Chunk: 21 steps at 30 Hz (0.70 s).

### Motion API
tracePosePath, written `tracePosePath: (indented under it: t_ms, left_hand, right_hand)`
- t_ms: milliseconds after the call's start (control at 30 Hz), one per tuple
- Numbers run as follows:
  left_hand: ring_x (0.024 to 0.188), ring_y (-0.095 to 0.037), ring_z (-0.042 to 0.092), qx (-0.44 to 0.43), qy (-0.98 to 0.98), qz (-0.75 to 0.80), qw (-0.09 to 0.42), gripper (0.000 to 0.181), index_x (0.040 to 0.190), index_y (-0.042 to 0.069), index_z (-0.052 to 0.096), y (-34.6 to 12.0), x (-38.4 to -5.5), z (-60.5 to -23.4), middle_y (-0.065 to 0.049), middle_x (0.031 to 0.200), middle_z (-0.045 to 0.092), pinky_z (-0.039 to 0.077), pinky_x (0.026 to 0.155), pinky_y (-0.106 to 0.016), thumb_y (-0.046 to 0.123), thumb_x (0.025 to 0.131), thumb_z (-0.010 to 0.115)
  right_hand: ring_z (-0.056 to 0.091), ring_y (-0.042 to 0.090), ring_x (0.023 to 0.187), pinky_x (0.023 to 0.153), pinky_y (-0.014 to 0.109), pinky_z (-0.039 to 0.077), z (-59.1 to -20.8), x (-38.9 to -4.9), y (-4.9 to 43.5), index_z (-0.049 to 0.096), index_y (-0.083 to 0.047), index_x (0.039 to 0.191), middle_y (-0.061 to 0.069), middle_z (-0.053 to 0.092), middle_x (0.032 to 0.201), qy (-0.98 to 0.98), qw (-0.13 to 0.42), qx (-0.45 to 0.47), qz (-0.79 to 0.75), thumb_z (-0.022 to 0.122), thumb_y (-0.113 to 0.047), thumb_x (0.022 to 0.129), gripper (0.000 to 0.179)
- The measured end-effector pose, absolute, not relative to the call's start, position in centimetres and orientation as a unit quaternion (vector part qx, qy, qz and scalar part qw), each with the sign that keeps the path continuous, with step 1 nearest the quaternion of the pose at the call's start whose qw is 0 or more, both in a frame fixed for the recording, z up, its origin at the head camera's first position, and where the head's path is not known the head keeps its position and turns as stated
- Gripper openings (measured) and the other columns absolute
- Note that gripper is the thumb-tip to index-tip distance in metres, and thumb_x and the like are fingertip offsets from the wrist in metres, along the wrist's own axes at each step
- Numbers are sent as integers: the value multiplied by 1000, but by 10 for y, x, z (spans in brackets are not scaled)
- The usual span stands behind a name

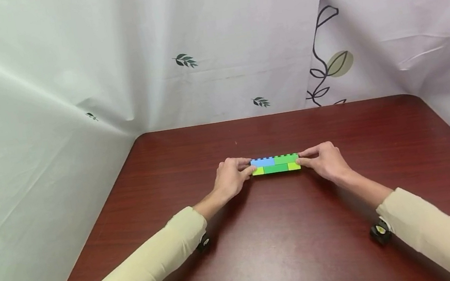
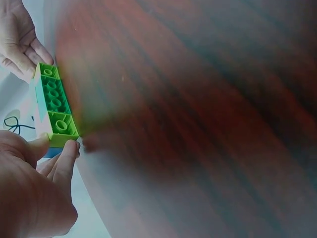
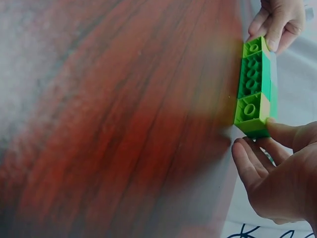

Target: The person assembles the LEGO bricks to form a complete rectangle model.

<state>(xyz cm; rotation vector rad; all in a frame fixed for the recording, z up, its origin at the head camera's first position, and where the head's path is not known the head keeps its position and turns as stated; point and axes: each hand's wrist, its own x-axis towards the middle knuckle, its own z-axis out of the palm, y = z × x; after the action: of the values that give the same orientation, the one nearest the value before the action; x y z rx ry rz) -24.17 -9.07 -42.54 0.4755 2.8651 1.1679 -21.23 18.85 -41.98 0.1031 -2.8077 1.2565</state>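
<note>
A two-layer row of toy building bricks [image 1: 275,169] is held level over the table between both hands in the head view. Its top layer has a blue brick [image 1: 263,163] on the left and a green brick [image 1: 286,159] on the right. Below them, a darker green brick [image 1: 275,169] sits between two lime ones. My left hand [image 1: 229,177] pinches the left end with thumb and fingers. At the opposite end, my right hand [image 1: 326,162] pinches it likewise. Both wrist views show the hollow undersides of the lower bricks [image 2: 55,94], with the tubes facing the camera.
Under the hands spreads a dark red wood-grain table [image 1: 284,234] with rounded corners. White cloth [image 1: 211,24] printed with leaves hangs behind it and at both sides. Small black devices [image 1: 380,231] are worn at the wrists.
</note>
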Motion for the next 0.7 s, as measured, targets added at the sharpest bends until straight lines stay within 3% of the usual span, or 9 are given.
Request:
tracePosePath:
  t_ms: [167, 467, 700]
  left_hand:
    - [82, -9, 78, 149, 916, 372, 8, 37, 130, 8, 77, -90, -245, -424, -3, 100, 82, 61, 83, -34, 28, 99, 79]
    - [74, -6, 76, 150, 920, 361, 6, 35, 124, 6, 80, -90, -251, -421, -4, 95, 82, 55, 99, -38, 29, 98, 80]
    - [73, -5, 76, 147, 924, 354, 6, 34, 123, 7, 81, -90, -253, -421, -1, 91, 82, 55, 92, -36, 30, 98, 81]
  right_hand:
    - [59, 46, 130, 103, 56, 50, -419, -214, 188, 79, 1, 122, 24, 74, 123, -913, 24, 30, 405, 78, -21, 99, 32]
    - [61, 45, 127, 95, 51, 52, -418, -219, 188, 79, 2, 120, 24, 74, 123, -920, 16, 34, 391, 77, -22, 100, 31]
    - [62, 43, 124, 92, 47, 52, -417, -221, 188, 79, 2, 119, 24, 74, 122, -920, 15, 32, 390, 78, -22, 99, 31]
